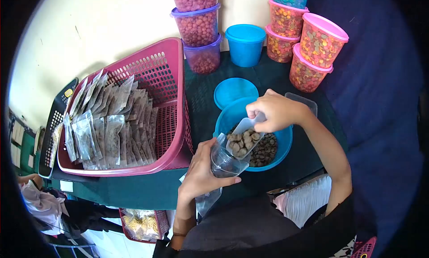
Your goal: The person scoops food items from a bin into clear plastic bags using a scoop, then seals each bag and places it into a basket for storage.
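Note:
My right hand [275,110] is closed round the handle of a clear plastic scoop [234,146]. Brownish round pieces [243,141] fill the scoop, which tilts down toward a clear plastic bag [222,162]. My left hand [203,171] grips that bag and holds its mouth wide at the scoop's front edge. Beneath the scoop stands a blue tub [286,144] with more of the dark brown pieces [264,153] inside. Its far side is partly covered by my right hand and the scoop.
A pink basket [178,124] with several filled bags [114,135] stands left. Behind the tub are a blue lid [235,93], a lidded blue container [245,46] and stacked tubs of colourful sweets [319,41]. Another person [44,204] is at lower left.

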A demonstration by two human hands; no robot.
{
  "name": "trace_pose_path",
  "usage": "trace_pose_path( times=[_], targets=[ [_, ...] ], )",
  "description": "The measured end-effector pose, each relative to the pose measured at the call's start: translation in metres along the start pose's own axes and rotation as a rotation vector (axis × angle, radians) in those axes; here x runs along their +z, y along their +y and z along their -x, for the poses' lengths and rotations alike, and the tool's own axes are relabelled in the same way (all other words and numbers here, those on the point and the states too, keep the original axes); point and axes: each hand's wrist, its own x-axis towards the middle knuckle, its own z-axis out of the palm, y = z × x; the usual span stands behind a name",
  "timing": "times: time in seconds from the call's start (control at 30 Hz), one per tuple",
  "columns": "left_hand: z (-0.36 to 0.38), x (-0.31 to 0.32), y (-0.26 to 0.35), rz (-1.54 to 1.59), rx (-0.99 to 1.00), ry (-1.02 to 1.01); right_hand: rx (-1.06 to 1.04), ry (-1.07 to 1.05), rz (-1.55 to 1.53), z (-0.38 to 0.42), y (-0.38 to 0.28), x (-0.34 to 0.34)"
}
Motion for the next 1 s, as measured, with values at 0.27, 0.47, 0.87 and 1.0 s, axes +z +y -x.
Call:
trace_pose_path(
  times=[0.27,0.47,0.87,1.0],
  targets=[
    [-0.001,0.002,0.001,-0.045,0.022,0.0,0.022,-0.021,0.128,-0.003,-0.026,0.007],
    [-0.001,0.002,0.002,-0.048,0.012,-0.006,0.0,0.07,0.209,-0.001,-0.024,0.01],
    [-0.001,0.002,0.002,-0.043,-0.007,-0.038,-0.011,0.221,0.346,0.01,-0.043,0.004],
    [0.001,0.002,0.002,-0.049,0.003,-0.027,-0.009,0.201,0.258,0.017,-0.035,0.001]
  ],
)
